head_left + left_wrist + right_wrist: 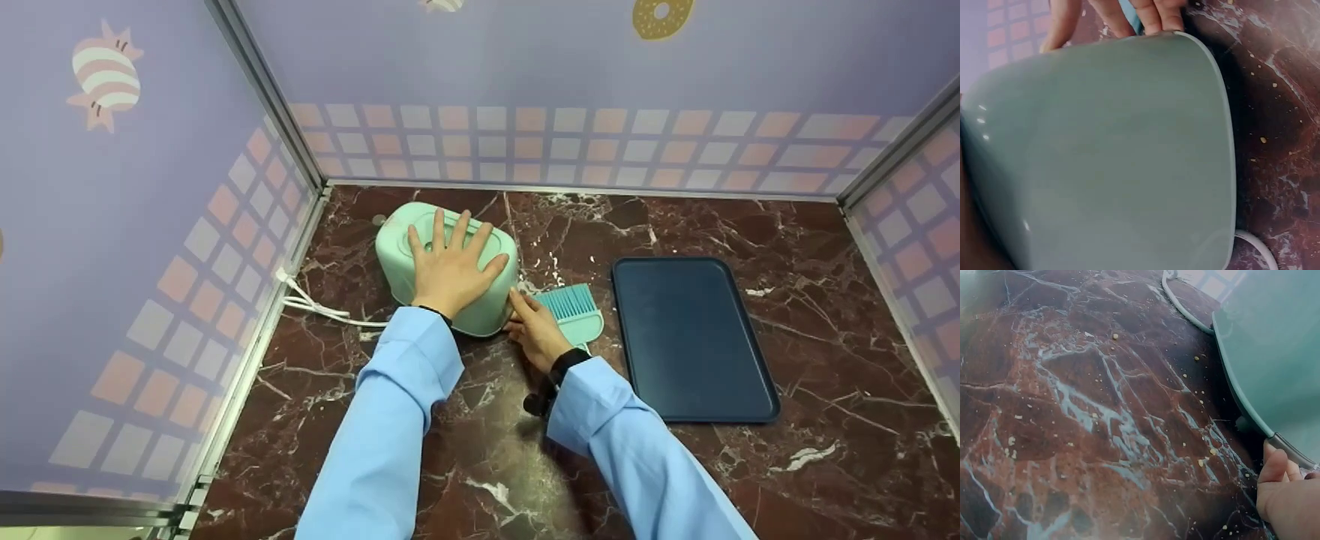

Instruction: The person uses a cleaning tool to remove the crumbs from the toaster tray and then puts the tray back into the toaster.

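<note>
A mint-green, rounded appliance (396, 259) with a white cord stands on the dark red marbled surface. My left hand (454, 274) lies on its top with the fingers spread and straight. At its lower right edge is my right hand (538, 330); in the right wrist view, the curled fingers (1278, 467) hold the bottom rim beside a grey strip (1292, 449). The left wrist view is mostly filled by the appliance's smooth side (1117, 152). Just beyond the right hand lies a small teal brush (574, 304) with a comb-like edge, partly hidden by that hand.
To the right lies a dark blue rectangular tray (690, 337). The white cord (322, 309) runs to the left wall. Crumbs (1012, 441) are scattered over the marbled surface. Patterned walls (562, 75) enclose the back and both sides.
</note>
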The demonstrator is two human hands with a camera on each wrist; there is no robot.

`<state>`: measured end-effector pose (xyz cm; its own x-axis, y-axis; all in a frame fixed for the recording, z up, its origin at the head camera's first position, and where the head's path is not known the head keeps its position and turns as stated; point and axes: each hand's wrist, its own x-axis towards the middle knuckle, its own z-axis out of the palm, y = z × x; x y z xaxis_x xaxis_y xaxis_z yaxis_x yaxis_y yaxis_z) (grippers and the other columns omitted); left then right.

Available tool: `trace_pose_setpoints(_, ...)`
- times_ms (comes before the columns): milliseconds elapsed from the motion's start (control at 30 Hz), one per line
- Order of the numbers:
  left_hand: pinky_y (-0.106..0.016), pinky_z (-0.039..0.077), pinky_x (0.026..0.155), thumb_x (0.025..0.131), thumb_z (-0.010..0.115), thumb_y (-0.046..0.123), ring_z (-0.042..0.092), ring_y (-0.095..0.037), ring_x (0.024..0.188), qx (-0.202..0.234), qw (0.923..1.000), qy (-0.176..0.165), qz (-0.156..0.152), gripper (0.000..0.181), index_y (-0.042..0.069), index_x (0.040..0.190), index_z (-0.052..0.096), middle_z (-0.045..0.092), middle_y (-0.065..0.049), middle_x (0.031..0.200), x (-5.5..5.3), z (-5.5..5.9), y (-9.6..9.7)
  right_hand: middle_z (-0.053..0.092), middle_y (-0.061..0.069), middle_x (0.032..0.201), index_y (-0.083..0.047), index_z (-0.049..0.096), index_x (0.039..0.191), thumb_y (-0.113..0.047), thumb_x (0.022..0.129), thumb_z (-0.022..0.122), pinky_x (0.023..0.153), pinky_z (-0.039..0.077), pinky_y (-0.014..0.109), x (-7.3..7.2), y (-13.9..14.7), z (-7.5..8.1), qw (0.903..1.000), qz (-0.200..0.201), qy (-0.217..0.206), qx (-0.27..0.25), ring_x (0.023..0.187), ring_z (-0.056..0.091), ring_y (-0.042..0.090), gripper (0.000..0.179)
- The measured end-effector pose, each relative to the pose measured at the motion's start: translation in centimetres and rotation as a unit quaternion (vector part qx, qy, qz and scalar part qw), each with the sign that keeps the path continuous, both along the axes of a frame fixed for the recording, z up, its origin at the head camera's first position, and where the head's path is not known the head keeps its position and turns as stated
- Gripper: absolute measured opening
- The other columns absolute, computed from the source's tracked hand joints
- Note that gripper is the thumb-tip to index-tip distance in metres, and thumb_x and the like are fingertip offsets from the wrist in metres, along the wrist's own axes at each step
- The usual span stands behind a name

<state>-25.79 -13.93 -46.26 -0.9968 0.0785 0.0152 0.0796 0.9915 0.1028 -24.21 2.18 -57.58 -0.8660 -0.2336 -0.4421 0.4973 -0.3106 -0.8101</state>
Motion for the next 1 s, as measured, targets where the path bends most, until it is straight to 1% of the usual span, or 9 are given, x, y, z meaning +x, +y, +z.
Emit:
trace_pose_setpoints(33,-0.072,-0.01,0.116,0.1,0.021,0.076,-0.004,-0.04,0.157,-0.002,1.0,-0.001,-0.001,0.072,0.042,0.163,0.02,0.011,0.002,0.172,0.0,0.0,0.0,0.059,0.006,0.093,-0.004,0.02,0.161,-0.042,0.105,0.057,0.079,0.043,0.033,0.0,0.0,0.1,1.0,0.0,0.001,0.002,0.081,0.059,0.02,0.078)
trace_pose_setpoints(133,-0.075,-0.005,0.115,0.1,0.021,0.076,0.0,-0.044,0.156,-0.005,1.0,0.001,-0.003,0.071,0.042,0.163,0.02,0.012,0.003,0.172,-0.1,0.0,0.0,0.061,0.007,0.099,-0.003,0.023,0.16,-0.043,0.105,0.058,0.079,0.045,0.034,-0.1,-0.1,0.1,0.9999,-0.002,0.004,0.011,0.081,0.06,0.02,0.076)
trace_pose_setpoints(333,-0.079,-0.003,0.112,0.1,0.019,0.077,0.002,-0.047,0.155,-0.011,0.9998,0.013,-0.009,0.068,0.049,0.161,0.016,0.013,0.003,0.172,-0.3,-0.4,0.0,0.064,0.007,0.103,-0.002,0.029,0.157,-0.045,0.104,0.058,0.083,0.044,0.035,-0.1,-0.1,0.1,1.0,-0.004,0.003,0.008,0.083,0.06,0.02,0.074)
trace_pose_setpoints(400,-0.079,-0.003,0.112,0.1,0.019,0.076,0.002,-0.047,0.155,-0.014,0.9997,0.018,-0.008,0.066,0.05,0.161,0.014,0.012,0.003,0.172,-0.3,-0.5,0.0,0.065,0.006,0.102,0.001,0.033,0.154,-0.046,0.104,0.057,0.085,0.043,0.036,-0.1,-0.1,0.0,1.0,0.002,0.003,0.006,0.085,0.06,0.02,0.072)
trace_pose_setpoints(567,-0.079,-0.003,0.112,0.1,0.02,0.077,0.004,-0.047,0.155,-0.018,0.9996,0.023,-0.002,0.066,0.051,0.16,0.016,0.013,0.004,0.171,-0.3,-0.9,0.0,0.064,0.004,0.095,0.003,0.042,0.145,-0.046,0.105,0.053,0.088,0.042,0.036,0.1,-0.1,-0.1,0.9998,0.019,0.003,0.003,0.087,0.058,0.019,0.064)
trace_pose_setpoints(800,-0.079,-0.002,0.111,0.099,0.02,0.077,0.005,-0.046,0.155,-0.018,0.9994,0.03,0.001,0.066,0.051,0.16,0.019,0.015,0.004,0.171,-0.3,-1.1,0.1,0.059,0.003,0.092,0.003,0.044,0.142,-0.047,0.105,0.052,0.088,0.042,0.035,0.0,-0.3,-0.3,0.9998,0.014,-0.005,0.009,0.085,0.054,0.018,0.063)
trace_pose_setpoints(867,-0.079,-0.003,0.111,0.099,0.021,0.077,0.006,-0.046,0.155,-0.017,0.9993,0.034,0.0,0.066,0.05,0.16,0.019,0.016,0.004,0.171,-0.4,-1.1,0.1,0.057,0.004,0.095,0.003,0.043,0.143,-0.047,0.106,0.051,0.089,0.042,0.035,0.0,-0.4,-0.3,0.9998,0.011,-0.008,0.011,0.086,0.053,0.018,0.063)
trace_pose_setpoints(900,-0.079,-0.002,0.112,0.099,0.021,0.077,0.006,-0.046,0.155,-0.017,0.9992,0.037,0.0,0.066,0.05,0.16,0.02,0.017,0.004,0.171,-0.4,-1.1,0.1,0.057,0.005,0.099,0.003,0.042,0.144,-0.047,0.106,0.05,0.092,0.041,0.035,0.0,-0.5,-0.3,0.9998,0.012,-0.007,0.011,0.09,0.053,0.019,0.064)
trace_pose_setpoints(1000,-0.079,-0.001,0.112,0.1,0.022,0.076,0.007,-0.046,0.155,-0.018,0.9989,0.044,-0.001,0.066,0.05,0.16,0.021,0.018,0.003,0.171,-0.4,-1.1,0.1,0.057,0.012,0.12,0.005,0.035,0.15,-0.047,0.107,0.047,0.102,0.04,0.038,-0.1,-0.6,-0.4,0.9998,0.018,-0.002,0.013,0.108,0.055,0.023,0.069)
